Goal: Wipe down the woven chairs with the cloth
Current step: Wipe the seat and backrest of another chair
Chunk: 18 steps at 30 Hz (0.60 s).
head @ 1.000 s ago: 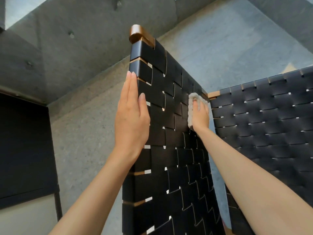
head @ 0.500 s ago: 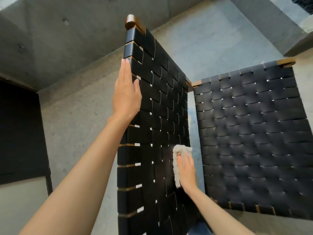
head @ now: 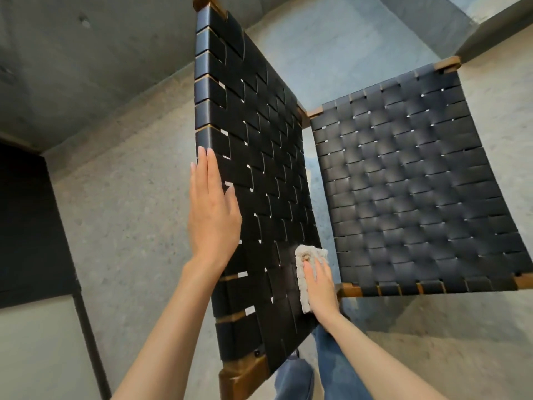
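Observation:
A black woven chair back [head: 253,116] with a brown wooden frame rises in the middle of the head view. My left hand [head: 212,215] lies flat with straight fingers against its left edge. My right hand [head: 318,287] presses a pale grey cloth [head: 305,269] flat onto the weave low on the right side of the back. The woven seat [head: 412,186] of the same chair spreads out to the right.
Grey concrete floor [head: 121,220] surrounds the chair. A dark panel with a thin black post [head: 86,336] stands at the left. A concrete wall [head: 72,67] runs behind. My legs in blue jeans [head: 297,376] show below the chair back.
My right hand has wiped the cloth down the chair back from near the top to the lower part. My left hand has slid lower along the left edge.

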Tool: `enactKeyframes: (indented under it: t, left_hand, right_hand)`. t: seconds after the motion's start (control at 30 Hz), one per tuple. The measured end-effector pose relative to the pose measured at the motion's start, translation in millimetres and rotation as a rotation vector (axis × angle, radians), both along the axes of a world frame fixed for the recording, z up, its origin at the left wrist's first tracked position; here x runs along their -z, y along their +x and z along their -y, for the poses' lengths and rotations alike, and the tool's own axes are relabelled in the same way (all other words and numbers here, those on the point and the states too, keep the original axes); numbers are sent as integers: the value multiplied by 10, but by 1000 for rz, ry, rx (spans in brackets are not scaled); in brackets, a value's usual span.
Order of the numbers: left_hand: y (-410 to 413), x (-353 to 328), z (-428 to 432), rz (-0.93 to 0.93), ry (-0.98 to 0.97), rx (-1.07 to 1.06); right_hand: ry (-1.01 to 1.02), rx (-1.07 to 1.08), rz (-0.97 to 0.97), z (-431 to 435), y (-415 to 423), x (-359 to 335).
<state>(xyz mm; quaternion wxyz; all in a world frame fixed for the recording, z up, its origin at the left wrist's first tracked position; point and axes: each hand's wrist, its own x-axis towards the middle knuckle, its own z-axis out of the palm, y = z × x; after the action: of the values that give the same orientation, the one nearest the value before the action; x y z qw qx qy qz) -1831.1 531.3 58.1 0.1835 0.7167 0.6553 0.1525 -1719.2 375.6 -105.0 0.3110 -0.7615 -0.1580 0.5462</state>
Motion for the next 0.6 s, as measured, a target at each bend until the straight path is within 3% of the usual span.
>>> enactKeyframes:
  t: [0.23, 0.47, 0.6]
  left_hand:
    - [-115, -4, 563, 82, -35, -6]
    - [-399, -74, 1106, 369, -197, 107]
    - [-478, -111, 1424, 476, -261, 101]
  right_hand:
    - [-23, 49, -35, 131, -133, -286]
    - [311, -53, -76, 374, -504, -1152]
    - [408, -82, 24, 450, -682, -1360]
